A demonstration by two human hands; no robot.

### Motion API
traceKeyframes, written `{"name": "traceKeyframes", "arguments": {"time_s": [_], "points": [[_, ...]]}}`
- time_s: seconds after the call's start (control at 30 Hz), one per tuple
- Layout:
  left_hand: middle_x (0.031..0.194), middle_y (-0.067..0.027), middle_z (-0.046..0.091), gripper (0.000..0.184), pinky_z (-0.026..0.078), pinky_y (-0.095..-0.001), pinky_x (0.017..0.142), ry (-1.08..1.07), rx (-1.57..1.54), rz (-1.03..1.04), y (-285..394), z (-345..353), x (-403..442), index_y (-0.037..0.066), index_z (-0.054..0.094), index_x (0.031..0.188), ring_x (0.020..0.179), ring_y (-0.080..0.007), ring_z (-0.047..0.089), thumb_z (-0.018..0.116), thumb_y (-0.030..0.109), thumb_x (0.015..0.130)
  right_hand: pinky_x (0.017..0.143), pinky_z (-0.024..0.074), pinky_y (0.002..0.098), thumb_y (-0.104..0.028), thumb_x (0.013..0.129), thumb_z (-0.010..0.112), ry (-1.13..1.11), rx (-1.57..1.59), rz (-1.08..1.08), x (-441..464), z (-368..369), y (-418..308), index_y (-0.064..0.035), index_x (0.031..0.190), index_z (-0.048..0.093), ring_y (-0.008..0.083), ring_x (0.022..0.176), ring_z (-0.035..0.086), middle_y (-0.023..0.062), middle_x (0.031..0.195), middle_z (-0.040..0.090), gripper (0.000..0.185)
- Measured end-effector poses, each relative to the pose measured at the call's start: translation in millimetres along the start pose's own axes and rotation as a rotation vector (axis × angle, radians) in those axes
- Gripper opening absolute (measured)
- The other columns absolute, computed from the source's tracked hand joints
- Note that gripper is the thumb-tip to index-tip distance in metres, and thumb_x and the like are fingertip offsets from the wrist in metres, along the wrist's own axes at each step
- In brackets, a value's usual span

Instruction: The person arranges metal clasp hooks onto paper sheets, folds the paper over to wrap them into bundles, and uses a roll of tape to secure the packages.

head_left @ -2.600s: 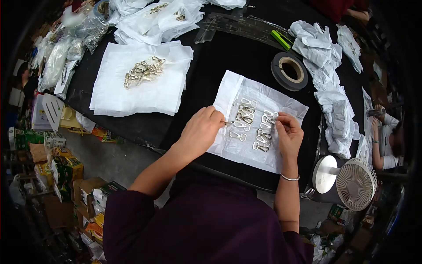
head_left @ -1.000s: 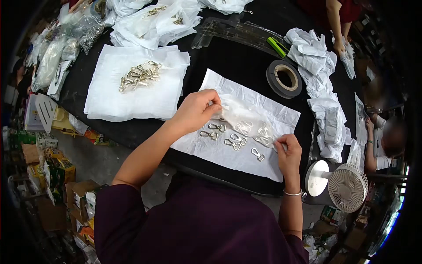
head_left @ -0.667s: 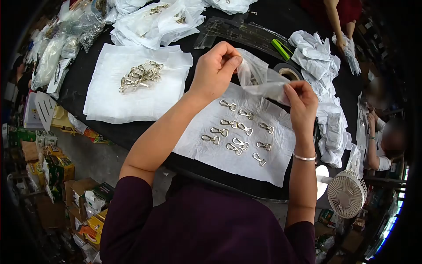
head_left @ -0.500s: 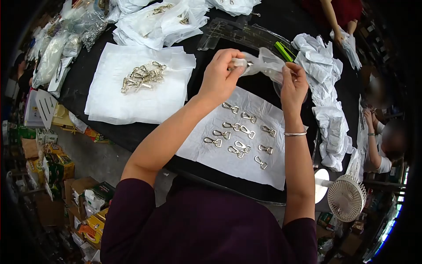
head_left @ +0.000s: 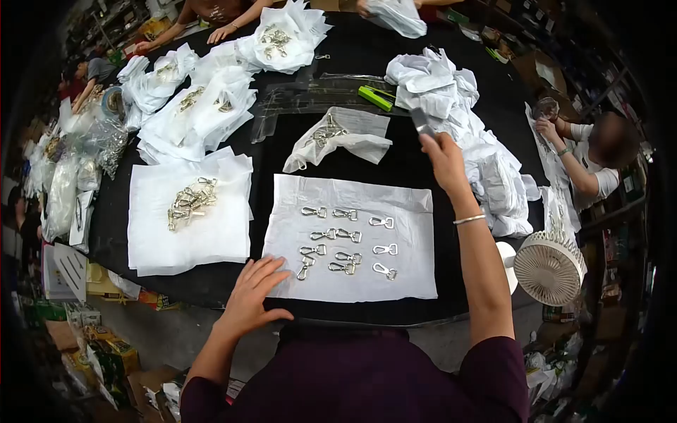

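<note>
Several silver snap hooks (head_left: 348, 235) lie in loose rows on a white paper sheet (head_left: 416, 285) before me. My left hand (head_left: 254, 292) is at the sheet's lower left corner, fingers spread, holding nothing. Raised at the right, my right hand (head_left: 446, 162) grips a small grey flat object (head_left: 421, 121); its exact kind is unclear. Between the hands and farther back, a crumpled translucent white wrapper (head_left: 367, 134) has more snap hooks (head_left: 326, 132) on it. A green stapler (head_left: 376, 97) stands beyond it.
Stacked white sheets (head_left: 151, 240) bear a pile of hooks (head_left: 190, 202) at left. White wrapped bundles (head_left: 486, 162) line the right side, near a small fan (head_left: 550, 266). Other people's arms reach in at the far edge, and a person (head_left: 589, 155) sits at right.
Both hands have let go of the translucent material they held together. My left hand has come down to the sheet's corner; my right now holds a grey flat object. The view has shifted.
</note>
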State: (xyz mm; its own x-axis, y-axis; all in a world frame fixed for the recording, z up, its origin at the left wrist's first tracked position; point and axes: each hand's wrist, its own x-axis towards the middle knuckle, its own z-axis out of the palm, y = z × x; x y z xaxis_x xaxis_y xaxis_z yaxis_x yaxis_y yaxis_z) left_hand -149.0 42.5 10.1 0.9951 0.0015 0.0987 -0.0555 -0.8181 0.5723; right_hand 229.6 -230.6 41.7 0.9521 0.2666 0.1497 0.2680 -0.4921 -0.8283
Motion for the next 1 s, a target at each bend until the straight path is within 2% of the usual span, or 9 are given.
{"name": "traceKeyframes", "arguments": {"time_s": [0.13, 0.27, 0.37, 0.43, 0.53, 0.57, 0.63, 0.8, 1.0], "points": [[0.13, -0.003, 0.067, 0.034, 0.037, -0.0456, 0.115, 0.147, 0.053, 0.066, -14, 13, -15, 0.012, 0.074, 0.107, 0.126, -0.0247, 0.059, 0.081, 0.032, 0.08, 0.071, 0.0473, 0.0275, -0.029, 0.106, 0.048, 0.04, 0.722, -0.007, -97, -43, -30, -0.0012, 0.111, 0.059, 0.0168, 0.072, 0.057, 0.0084, 0.082, 0.064, 0.03], [0.118, -0.0062, 0.071, 0.023, 0.043, -0.0382, 0.107, -0.444, 0.267, -0.293, 41, -36, 23, 0.007, 0.074, 0.1, 0.109, -0.0239, 0.065, 0.078, 0.023, 0.083, 0.062, 0.0431, 0.0244, -0.028, 0.106, 0.043, 0.011, 0.856, -0.094, -168, -39, -16, 0.0008, 0.113, 0.059, 0.0137, 0.061, 0.052, 0.0084, 0.076, 0.062, 0.033], [0.117, -0.0096, 0.071, 0.025, 0.047, -0.0365, 0.1, -0.467, 0.108, -0.366, 56, -48, 53, 0.005, 0.073, 0.108, 0.101, -0.0272, 0.067, 0.073, 0.021, 0.089, 0.057, 0.0407, 0.0242, -0.029, 0.105, 0.045, 0.007, 0.762, -0.045, -186, -21, -17, -0.0003, 0.107, 0.059, 0.0123, 0.056, 0.049, 0.0074, 0.071, 0.06, 0.032], [0.117, -0.0112, 0.071, 0.031, 0.05, -0.037, 0.093, -0.008, -0.443, 0.028, 29, -14, 73, 0.004, 0.07, 0.116, 0.099, -0.031, 0.066, 0.072, 0.022, 0.09, 0.057, 0.0397, 0.0236, -0.029, 0.104, 0.048, 0.105, 0.624, 0.014, -187, -7, -17, -0.0015, 0.102, 0.058, 0.0118, 0.057, 0.049, 0.006, 0.067, 0.059, 0.03], [0.116, -0.0121, 0.07, 0.034, 0.053, -0.0387, 0.086, 0.281, -0.118, 0.188, -11, 9, 98, 0.006, 0.068, 0.119, 0.095, -0.0311, 0.066, 0.073, 0.019, 0.088, 0.057, 0.0398, 0.0234, -0.029, 0.104, 0.05, 0.079, 0.63, 0.026, -184, -3, -21, -0.0017, 0.1, 0.059, 0.0115, 0.056, 0.049, 0.0049, 0.067, 0.058, 0.029], [0.117, -0.0111, 0.07, 0.035, 0.053, -0.0392, 0.087, 0.276, 0.154, -0.051, -20, 7, 99, 0.007, 0.067, 0.12, 0.097, -0.0314, 0.065, 0.073, 0.016, 0.087, 0.057, 0.0398, 0.0234, -0.029, 0.104, 0.05, 0.086, 0.622, 0.037, -184, -6, -20, -0.0018, 0.099, 0.059, 0.0113, 0.056, 0.049, 0.0043, 0.067, 0.057, 0.029], [0.114, -0.0074, 0.069, 0.034, 0.051, -0.0391, 0.088, 0.312, 0.306, -0.167, -10, 5, 111, 0.009, 0.069, 0.118, 0.097, -0.0298, 0.063, 0.074, 0.012, 0.085, 0.057, 0.0398, 0.0233, -0.029, 0.104, 0.051, 0.108, 0.609, 0.06, -186, -12, -19, -0.0019, 0.098, 0.059, 0.0111, 0.056, 0.05, 0.0038, 0.066, 0.056, 0.029], [0.094, 0.0001, 0.065, 0.018, 0.044, -0.0346, 0.086, 0.348, 0.136, 0.33, 46, 51, 170, 0.011, 0.076, 0.099, 0.086, -0.0206, 0.056, 0.078, 0.015, 0.081, 0.056, 0.0396, 0.023, -0.028, 0.104, 0.052, 0.052, 0.612, 0.099, -187, -10, -24, -0.0026, 0.095, 0.06, 0.0104, 0.055, 0.049, 0.0025, 0.065, 0.055, 0.028], [0.083, 0.0039, 0.063, 0.013, 0.039, -0.0324, 0.088, 0.459, 0.143, 0.263, 41, 105, 190, 0.013, 0.077, 0.084, 0.083, -0.0177, 0.054, 0.081, 0.024, 0.08, 0.056, 0.0386, 0.0223, -0.03, 0.105, 0.05, 0.11, 0.57, 0.082, -188, -10, -19, -0.0015, 0.094, 0.062, 0.0108, 0.053, 0.049, 0.0026, 0.061, 0.055, 0.033]]}}
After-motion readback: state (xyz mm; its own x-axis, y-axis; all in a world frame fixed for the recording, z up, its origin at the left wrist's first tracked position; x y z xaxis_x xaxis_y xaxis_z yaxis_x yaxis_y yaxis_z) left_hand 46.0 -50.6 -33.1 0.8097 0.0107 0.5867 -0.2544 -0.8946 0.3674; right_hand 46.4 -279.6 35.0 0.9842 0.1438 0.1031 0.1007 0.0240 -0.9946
